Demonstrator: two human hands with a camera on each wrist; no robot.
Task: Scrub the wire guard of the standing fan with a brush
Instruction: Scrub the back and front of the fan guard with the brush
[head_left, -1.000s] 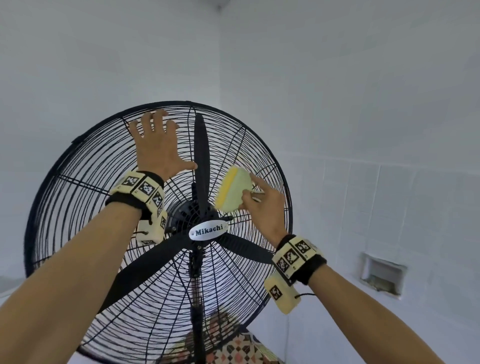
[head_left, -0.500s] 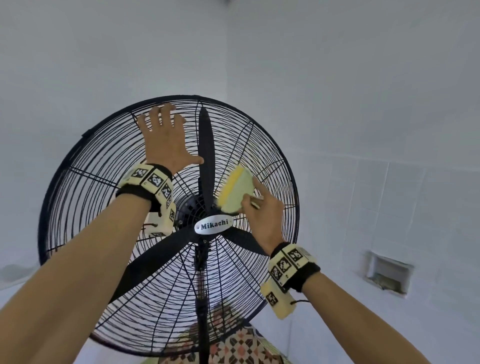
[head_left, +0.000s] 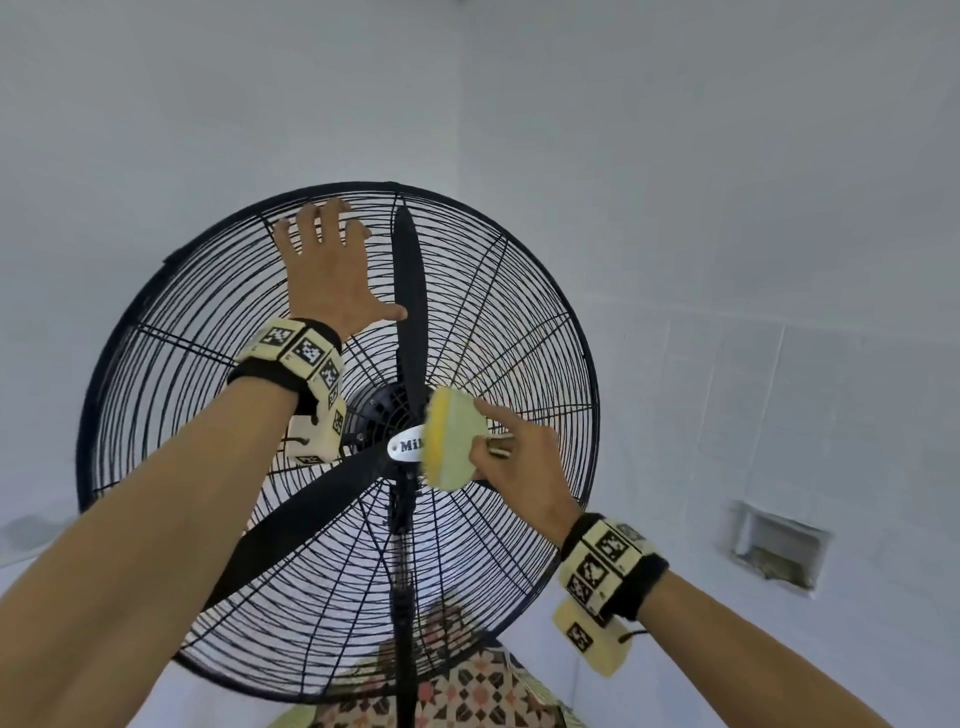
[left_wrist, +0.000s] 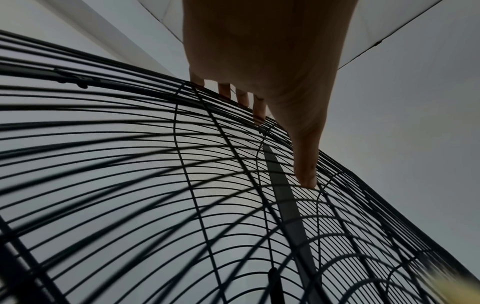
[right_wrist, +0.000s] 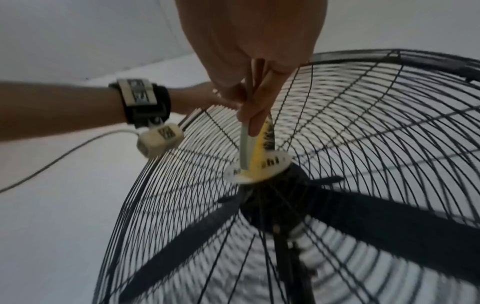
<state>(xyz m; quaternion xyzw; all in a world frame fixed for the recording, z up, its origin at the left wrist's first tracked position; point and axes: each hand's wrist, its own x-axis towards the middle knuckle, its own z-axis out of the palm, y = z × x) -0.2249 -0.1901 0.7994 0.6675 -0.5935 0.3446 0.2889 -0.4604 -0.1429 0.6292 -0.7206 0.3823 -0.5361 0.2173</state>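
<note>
The black wire guard (head_left: 519, 332) of the standing fan fills the middle of the head view, with black blades and a white oval badge (head_left: 404, 446) at its hub. My left hand (head_left: 332, 270) lies flat with spread fingers on the upper guard near the rim; its fingertips (left_wrist: 259, 115) press the wires (left_wrist: 130, 164). My right hand (head_left: 519, 462) grips a pale green brush with yellow bristles (head_left: 453, 441). The brush (right_wrist: 259, 148) sits against the badge (right_wrist: 275, 164) at the centre of the guard (right_wrist: 363, 123).
The fan's pole (head_left: 402, 623) runs down to a patterned tiled floor (head_left: 467, 696). White walls stand behind, tiled on the right, with a recessed niche (head_left: 779, 545) low on the right wall. A cable (right_wrist: 52, 158) trails from the left wrist device.
My right hand has moved the brush down and left, from the wires right of the upright blade onto the hub badge. The left hand stays pressed on the upper guard.
</note>
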